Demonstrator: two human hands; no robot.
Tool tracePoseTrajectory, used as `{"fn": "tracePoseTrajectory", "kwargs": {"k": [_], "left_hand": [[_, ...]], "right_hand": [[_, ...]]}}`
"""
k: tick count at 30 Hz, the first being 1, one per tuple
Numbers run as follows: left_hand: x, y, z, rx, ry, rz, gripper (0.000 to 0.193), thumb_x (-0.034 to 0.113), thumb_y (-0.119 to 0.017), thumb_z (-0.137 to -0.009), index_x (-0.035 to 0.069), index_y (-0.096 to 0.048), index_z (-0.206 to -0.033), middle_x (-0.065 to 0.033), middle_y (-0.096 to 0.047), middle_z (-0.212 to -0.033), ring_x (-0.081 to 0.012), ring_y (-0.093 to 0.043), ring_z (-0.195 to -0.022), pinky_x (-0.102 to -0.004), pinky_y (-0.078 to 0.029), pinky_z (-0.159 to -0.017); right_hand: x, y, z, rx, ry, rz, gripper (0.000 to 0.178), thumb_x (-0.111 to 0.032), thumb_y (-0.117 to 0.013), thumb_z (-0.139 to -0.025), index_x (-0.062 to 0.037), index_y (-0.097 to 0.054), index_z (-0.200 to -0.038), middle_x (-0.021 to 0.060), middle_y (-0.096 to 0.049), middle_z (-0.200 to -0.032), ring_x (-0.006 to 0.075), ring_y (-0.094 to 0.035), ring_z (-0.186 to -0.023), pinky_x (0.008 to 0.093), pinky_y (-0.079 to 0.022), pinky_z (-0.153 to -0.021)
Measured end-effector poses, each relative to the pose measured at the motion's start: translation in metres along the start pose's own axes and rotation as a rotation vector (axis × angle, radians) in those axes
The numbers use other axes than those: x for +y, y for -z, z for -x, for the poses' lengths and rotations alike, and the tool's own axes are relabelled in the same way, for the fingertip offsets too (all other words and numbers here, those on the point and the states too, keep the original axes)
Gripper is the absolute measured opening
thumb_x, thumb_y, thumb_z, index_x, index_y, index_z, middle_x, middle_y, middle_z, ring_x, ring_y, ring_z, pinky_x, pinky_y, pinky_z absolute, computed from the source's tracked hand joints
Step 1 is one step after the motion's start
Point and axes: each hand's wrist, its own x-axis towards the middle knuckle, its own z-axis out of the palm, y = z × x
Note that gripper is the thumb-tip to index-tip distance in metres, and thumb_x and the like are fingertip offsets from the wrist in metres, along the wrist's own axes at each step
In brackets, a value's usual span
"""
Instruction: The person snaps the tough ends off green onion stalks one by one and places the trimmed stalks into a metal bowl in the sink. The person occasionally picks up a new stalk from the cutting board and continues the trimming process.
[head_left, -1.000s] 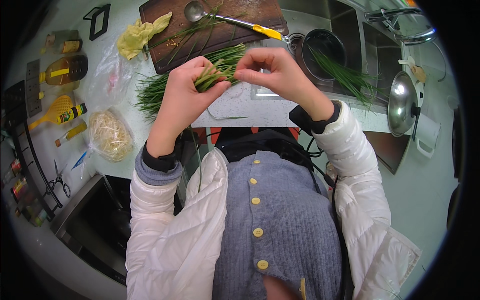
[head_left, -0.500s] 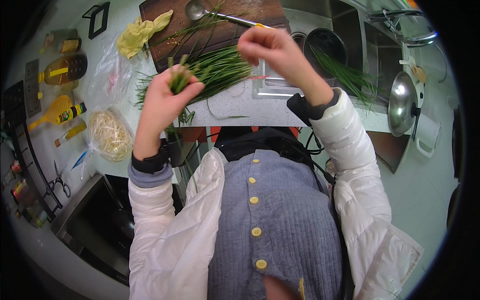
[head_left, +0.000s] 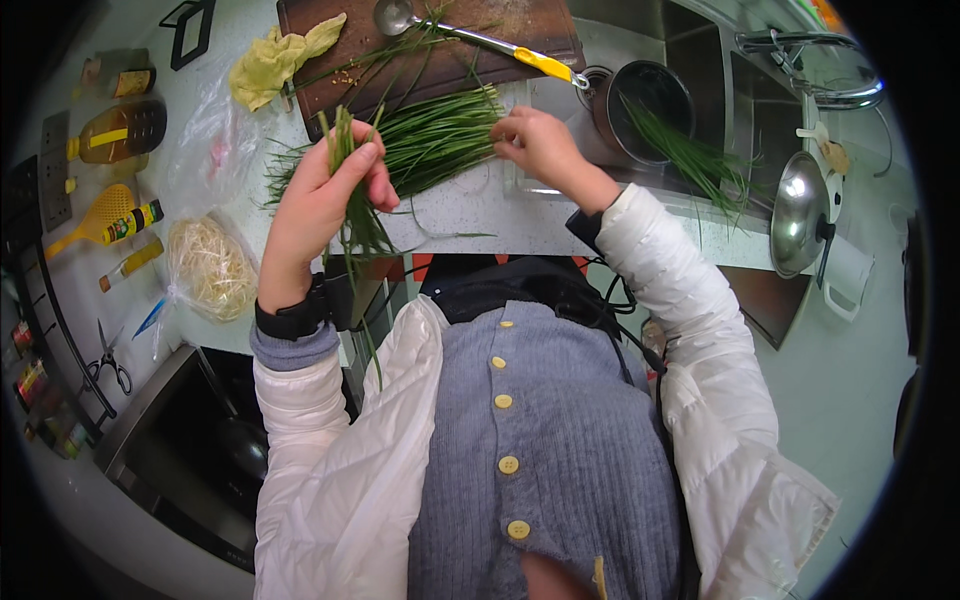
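My left hand (head_left: 325, 190) is closed around a small bunch of garlic chives (head_left: 362, 225). Their cut ends stick up above the thumb, and the leaves dangle past the counter edge. Behind it lies a larger pile of garlic chives (head_left: 430, 140), between the wooden cutting board (head_left: 545, 35) and the counter's front. My right hand (head_left: 545, 150) is at the pile's right end, fingers curled together; what they hold, if anything, is hidden. More garlic chives (head_left: 690, 160) lean out of a dark pot (head_left: 650, 90) in the sink.
A ladle (head_left: 480, 40) with a yellow handle and a yellow-green cloth (head_left: 280, 62) rest on the board. To the left are a plastic bag of bean sprouts (head_left: 210, 270), an oil bottle (head_left: 122, 132) and scissors (head_left: 107, 365). A pot lid (head_left: 798, 215) stands right of the sink (head_left: 700, 40).
My right hand has moved down to the pile's right end, uncovering the ladle's yellow handle. The bunch in my left hand has tipped more upright, its leaves hanging lower.
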Motion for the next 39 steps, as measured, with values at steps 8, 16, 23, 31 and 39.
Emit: {"fn": "tracePoseTrajectory", "kwargs": {"k": [8, 16, 23, 31, 39], "left_hand": [[-0.015, -0.012, -0.022, 0.054, -0.110, -0.554, 0.009, 0.011, -0.063, -0.090, 0.003, -0.062, -0.094, 0.0050, -0.052, -0.070, -0.0013, -0.049, -0.063, -0.0184, -0.037, -0.056], [-0.020, -0.039, -0.038, -0.086, -0.076, -0.587, 0.024, 0.010, -0.071, -0.084, -0.002, -0.068, -0.105, -0.0026, -0.070, -0.091, -0.0068, -0.061, -0.082, -0.0241, -0.048, -0.077], [0.002, -0.044, -0.032, -0.217, 0.037, -0.301, 0.023, 0.015, -0.069, -0.087, -0.002, -0.070, -0.102, -0.0033, -0.071, -0.086, -0.0068, -0.061, -0.076, -0.0248, -0.049, -0.071], [0.015, -0.048, -0.021, -0.219, 0.000, -0.257, 0.017, 0.013, -0.065, -0.089, -0.002, -0.070, -0.097, -0.0028, -0.070, -0.081, -0.0032, -0.055, -0.065, -0.0178, -0.041, -0.058], [0.028, -0.047, -0.014, -0.201, 0.110, -0.184, 0.018, 0.011, -0.064, -0.091, -0.005, -0.068, -0.098, -0.0076, -0.070, -0.084, -0.0121, -0.065, -0.079, -0.0250, -0.050, -0.075]], "right_hand": [[-0.005, 0.004, 0.006, 0.066, -0.016, -0.188, 0.011, -0.012, -0.070, -0.077, -0.0055, -0.066, -0.084, 0.0081, -0.062, -0.080, 0.0250, -0.063, -0.075, 0.0359, -0.050, -0.066], [-0.050, 0.062, 0.012, -0.167, -0.115, -0.801, 0.013, -0.009, -0.068, -0.085, 0.0027, -0.065, -0.090, 0.0024, -0.066, -0.077, 0.0084, -0.060, -0.071, 0.0241, -0.049, -0.066], [-0.073, 0.087, 0.010, -0.170, -0.073, -1.004, 0.014, -0.012, -0.067, -0.087, 0.0019, -0.066, -0.089, 0.0020, -0.065, -0.076, 0.0068, -0.059, -0.069, 0.0211, -0.046, -0.062], [-0.078, 0.092, 0.009, 0.023, -0.004, -1.094, 0.013, -0.012, -0.065, -0.089, 0.0007, -0.064, -0.092, 0.0021, -0.063, -0.078, 0.0083, -0.058, -0.071, 0.0225, -0.047, -0.067], [-0.093, 0.081, 0.012, -0.149, -0.069, -1.156, 0.023, -0.015, -0.068, -0.088, 0.0022, -0.065, -0.104, 0.0027, -0.067, -0.085, 0.0073, -0.060, -0.075, 0.0227, -0.049, -0.070]]}}
